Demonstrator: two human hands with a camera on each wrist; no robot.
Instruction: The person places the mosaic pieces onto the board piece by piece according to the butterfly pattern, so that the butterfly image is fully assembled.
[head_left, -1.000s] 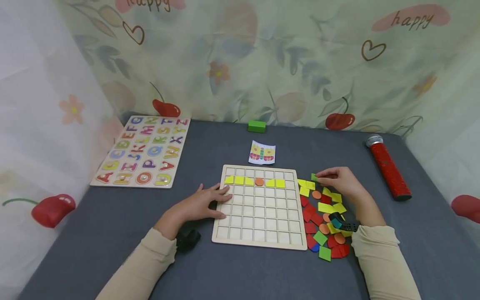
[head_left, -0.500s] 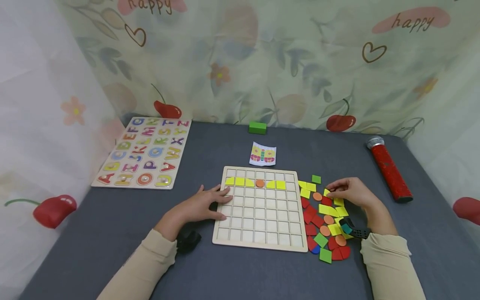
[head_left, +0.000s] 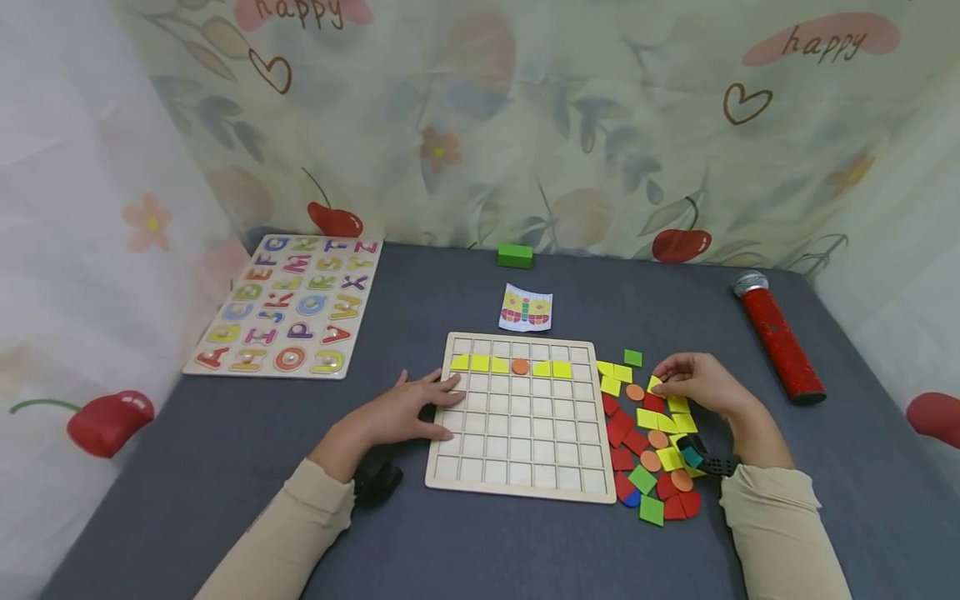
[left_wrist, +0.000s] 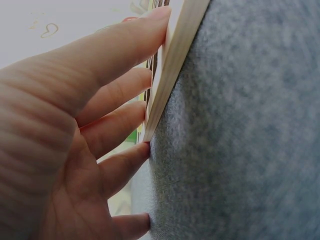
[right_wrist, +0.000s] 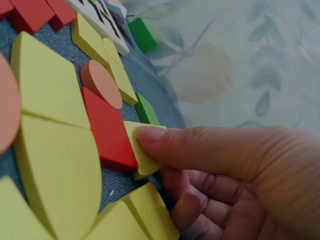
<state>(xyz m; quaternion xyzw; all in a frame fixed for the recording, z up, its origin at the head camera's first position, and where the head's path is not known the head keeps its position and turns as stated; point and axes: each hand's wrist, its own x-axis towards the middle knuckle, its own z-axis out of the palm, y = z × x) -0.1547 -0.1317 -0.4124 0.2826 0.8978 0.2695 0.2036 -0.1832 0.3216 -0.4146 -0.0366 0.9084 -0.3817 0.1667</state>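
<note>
A wooden grid board (head_left: 520,493) lies in the middle of the table, with a row of yellow pieces (head_left: 479,363) and one orange disc (head_left: 520,367) near its top. My left hand (head_left: 401,408) rests on the board's left edge, fingers spread and thumb on the rim. Right of the board, my right hand (head_left: 701,383) pinches a small yellow piece (right_wrist: 145,162) between thumb and fingers, beside a red piece (right_wrist: 109,131). The fingertips partly cover that yellow piece, so its full shape is hidden. A green square (head_left: 633,357) lies just beyond the right hand.
Loose red, yellow, green, orange and blue pieces (head_left: 648,511) spread along the board's right side. Behind the board are a butterfly picture card (head_left: 526,308) and a green block (head_left: 515,256). An alphabet board (head_left: 282,308) lies back left, a red microphone (head_left: 780,337) at right.
My right hand has let go of the green square and moved right and nearer to a yellow piece, which it now pinches. The left hand stays on the board.
</note>
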